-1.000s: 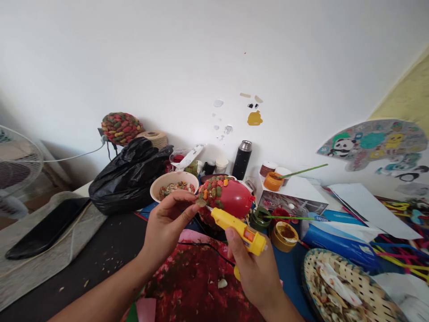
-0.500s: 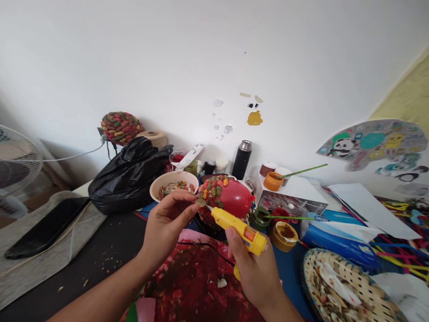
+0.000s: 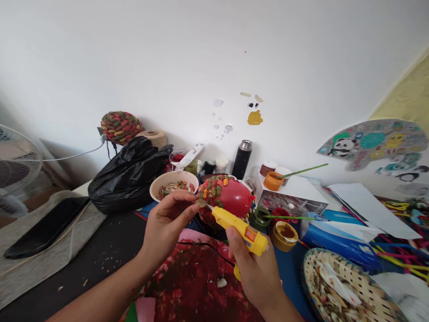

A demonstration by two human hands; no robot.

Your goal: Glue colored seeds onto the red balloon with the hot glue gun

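Note:
My left hand [image 3: 169,219] pinches a small olive nutshell [image 3: 200,203] between thumb and fingertips. A yellow hot glue gun [image 3: 234,227] is gripped in my right hand [image 3: 256,273], its metal nozzle pointing at the shell and touching or nearly touching it. Just behind both hands lies a red balloon [image 3: 238,197], knotted end to the right. Red, orange and green shells [image 3: 214,190] cover its left part. Whatever supports the balloon is mostly hidden. The gun's black cord [image 3: 214,250] runs across a red-stained work surface [image 3: 187,286].
Behind my left hand stands a bowl [image 3: 154,190] of painted shells, beside a black plastic bag [image 3: 124,179]. Paint jars [image 3: 284,236] crowd the right, with a tissue pack [image 3: 338,241] and a woven basket [image 3: 372,290] holding shells. A dark flask [image 3: 241,161] stands near the wall.
The glue gun has shifted very slightly right and down, still pointing at the shell. My left hand keeps its pinch, and everything else looks the same.

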